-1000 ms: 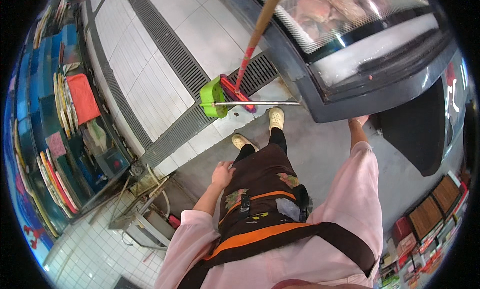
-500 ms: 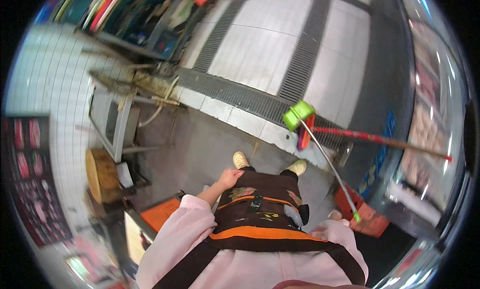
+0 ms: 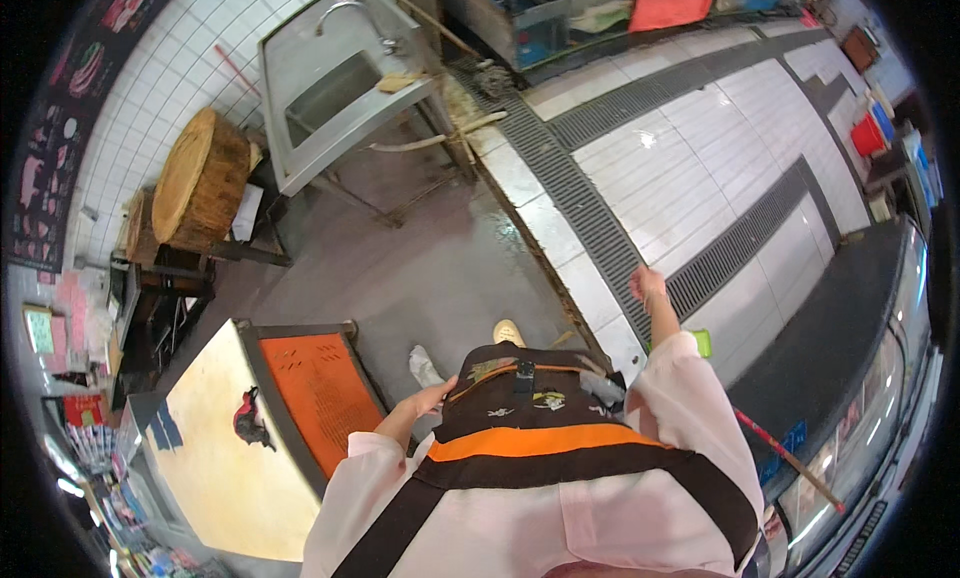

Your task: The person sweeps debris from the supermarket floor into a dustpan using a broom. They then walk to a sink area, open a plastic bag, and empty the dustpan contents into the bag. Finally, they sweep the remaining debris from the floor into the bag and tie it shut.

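My left hand (image 3: 430,396) is beside the left edge of my dark apron (image 3: 525,403), fingers stretched forward along the cloth, with nothing visible in it. My right hand (image 3: 648,281) reaches ahead above the floor grate (image 3: 580,198), its fingers curled in and nothing visible in them. Below the right forearm a green tool head (image 3: 703,343) shows in part, and a red stick (image 3: 790,458) slants beside my right sleeve. One cream clog (image 3: 508,333) shows past the apron. Near my left hand a whitish shape (image 3: 422,366) is too smeared to name.
A metal sink (image 3: 345,93) stands ahead to the left, near a round wooden chopping block (image 3: 205,178). Close at left is a pale-topped table (image 3: 220,458) with an orange side panel (image 3: 315,398). A glass display case (image 3: 860,418) runs along the right. A tile edge crosses the floor.
The view has turned left, bringing the sink and pale table further in. My right hand has come from low at my side to out in front. The green-headed tool is now mostly covered.
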Available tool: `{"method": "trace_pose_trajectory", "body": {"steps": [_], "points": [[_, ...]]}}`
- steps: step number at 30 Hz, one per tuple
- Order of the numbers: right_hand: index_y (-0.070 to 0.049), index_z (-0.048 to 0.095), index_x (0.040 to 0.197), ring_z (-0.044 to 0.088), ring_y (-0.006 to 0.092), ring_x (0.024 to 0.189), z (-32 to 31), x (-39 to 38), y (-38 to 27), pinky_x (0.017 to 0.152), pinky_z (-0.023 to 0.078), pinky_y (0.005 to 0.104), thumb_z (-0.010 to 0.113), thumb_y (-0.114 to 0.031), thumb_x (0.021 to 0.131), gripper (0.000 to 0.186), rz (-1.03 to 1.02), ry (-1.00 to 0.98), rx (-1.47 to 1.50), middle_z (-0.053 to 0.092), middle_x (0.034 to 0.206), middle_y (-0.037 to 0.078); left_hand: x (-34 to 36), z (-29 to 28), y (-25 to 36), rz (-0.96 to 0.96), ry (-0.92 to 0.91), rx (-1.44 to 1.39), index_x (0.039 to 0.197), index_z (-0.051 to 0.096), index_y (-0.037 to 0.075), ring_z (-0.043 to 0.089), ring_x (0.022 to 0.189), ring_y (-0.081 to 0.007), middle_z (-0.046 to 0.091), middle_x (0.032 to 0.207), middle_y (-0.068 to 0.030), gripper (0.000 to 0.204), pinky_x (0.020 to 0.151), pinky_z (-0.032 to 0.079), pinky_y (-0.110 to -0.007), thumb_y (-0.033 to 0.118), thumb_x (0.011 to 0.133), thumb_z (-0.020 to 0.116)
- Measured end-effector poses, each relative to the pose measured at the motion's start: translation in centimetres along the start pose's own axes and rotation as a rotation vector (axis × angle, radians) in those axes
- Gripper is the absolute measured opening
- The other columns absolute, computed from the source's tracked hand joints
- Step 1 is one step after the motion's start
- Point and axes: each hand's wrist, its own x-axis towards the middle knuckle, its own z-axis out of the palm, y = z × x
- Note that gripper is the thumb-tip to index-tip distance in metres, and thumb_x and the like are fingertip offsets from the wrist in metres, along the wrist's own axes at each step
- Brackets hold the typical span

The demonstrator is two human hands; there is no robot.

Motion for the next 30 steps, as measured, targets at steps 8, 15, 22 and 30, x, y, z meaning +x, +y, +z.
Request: {"method": "trace_pose_trajectory", "body": {"steps": [8, 15, 22, 30], "points": [[-0.004, 0.059, 0.089, 0.061, 0.0141, 0.063, 17.5, 3.9, -23.6, 0.054, 0.051, 0.0284, 0.054, -0.042, 0.089, 0.038, -0.105, -0.339, 0.092, 0.065, 0.084, 0.006, 1.6, -17.1, 12.3, 0.623, 0.435, 0.126, 0.100, 0.067, 0.007, 0.056, 0.096, -0.0176, 0.064, 0.099, -0.0061, 0.031, 0.087, 0.042, -0.032, 0.032, 0.090, 0.053], [-0.001, 0.060, 0.094, 0.061, 0.0151, 0.063, 29.3, 15.8, -41.4, 0.050, 0.050, 0.0274, 0.054, -0.023, 0.088, 0.024, -0.236, -0.352, 0.056, 0.063, 0.079, 0.007, -6.1, -27.8, 43.6, 1.131, 0.694, -0.006, 0.137, 0.039, 0.008, 0.016, 0.138, -0.0274, 0.029, 0.145, -0.0172, 0.050, 0.110, 0.015, -0.034, 0.038, 0.098, 0.030], [0.000, 0.057, 0.095, 0.059, 0.0164, 0.055, 46.1, 31.5, -60.4, 0.046, 0.050, 0.0281, 0.055, -0.009, 0.084, 0.014, -0.177, -0.396, 0.181, 0.062, 0.077, 0.009, 0.5, -36.8, 75.1, 1.175, 1.199, 0.516, 0.145, 0.022, 0.017, 0.003, 0.135, -0.0441, -0.003, 0.148, -0.0282, 0.063, 0.109, 0.006, -0.050, 0.047, 0.092, 0.040], [0.000, 0.062, 0.086, 0.054, 0.0179, 0.050, 57.8, 52.3, -67.5, 0.047, 0.041, 0.0337, 0.053, -0.018, 0.084, 0.020, -0.222, -0.296, -0.291, 0.058, 0.066, 0.010, 2.2, -40.5, 84.1, 0.860, 1.182, 0.591, 0.144, 0.015, 0.006, 0.003, 0.135, -0.0478, -0.004, 0.145, -0.0315, 0.075, 0.109, 0.007, -0.051, 0.007, 0.082, 0.057]]}}
